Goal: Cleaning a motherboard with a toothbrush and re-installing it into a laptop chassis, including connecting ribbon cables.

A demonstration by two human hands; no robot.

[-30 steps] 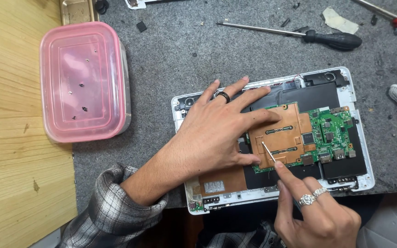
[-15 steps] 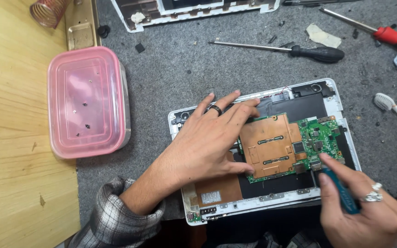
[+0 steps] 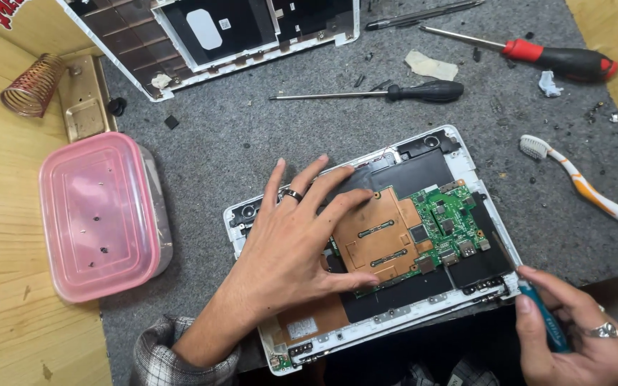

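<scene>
An opened white tablet point(image 3: 459, 151) lies on the grey mat, its green circuit board point(image 3: 448, 227) and copper shield point(image 3: 377, 236) exposed. My left hand point(image 3: 291, 246), a dark ring on one finger, lies flat with fingers spread over the tablet's left half, thumb beside the copper shield. My right hand point(image 3: 574, 336), wearing a silver ring, grips a teal-handled screwdriver point(image 3: 541, 318) at the tablet's lower right corner. Its tip touches the tablet's right edge.
A pink plastic box point(image 3: 98, 214) holding a few small screws sits at the left. The tablet's removed back cover point(image 3: 209, 36) lies at the top. Black-handled point(image 3: 423, 91) and red-handled point(image 3: 552, 57) screwdrivers lie beyond the tablet, a toothbrush point(image 3: 581, 186) at the right, a wire coil point(image 3: 33, 86) top left.
My right hand moved from the middle of the board out to the tablet's lower right corner, now holding the teal screwdriver. My left hand stayed pressed on the tablet. The view shifted upward.
</scene>
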